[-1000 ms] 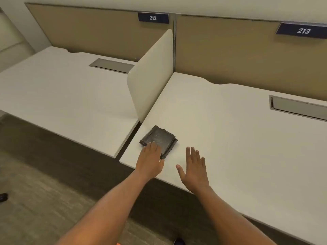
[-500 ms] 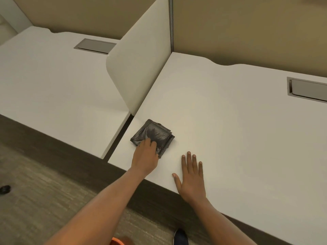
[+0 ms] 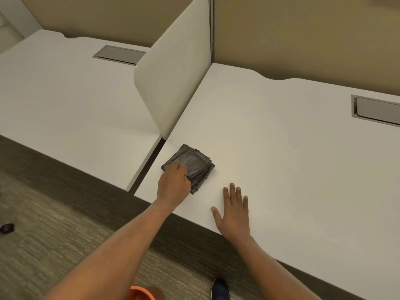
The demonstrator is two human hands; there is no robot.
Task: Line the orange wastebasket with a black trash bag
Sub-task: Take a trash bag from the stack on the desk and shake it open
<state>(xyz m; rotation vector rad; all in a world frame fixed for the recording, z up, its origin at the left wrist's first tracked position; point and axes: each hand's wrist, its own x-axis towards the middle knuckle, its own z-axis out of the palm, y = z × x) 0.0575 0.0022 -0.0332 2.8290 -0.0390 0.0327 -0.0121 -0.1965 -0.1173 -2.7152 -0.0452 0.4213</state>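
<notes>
Left hand [image 3: 174,186] has curled tighter onto the folded trash bag [image 3: 194,163]; right hand [image 3: 234,210] stays flat, open on the counter [image 3: 281,159]. Risk: slick stack under its fingers, could pinch several layers.

- I see the folded trash bag [image 3: 190,164] lying on the right desk [image 3: 292,159], near its front-left corner, just in front of the divider panel [image 3: 173,83].
- My left hand [image 3: 174,187] rests on the bag's near-left part.
- My right hand [image 3: 234,211] lies flat on the desk, right of the bag, apart from it.
- The wastebasket [image 3: 140,293] sits on the floor [image 3: 54,234] below, between my arms.
</notes>
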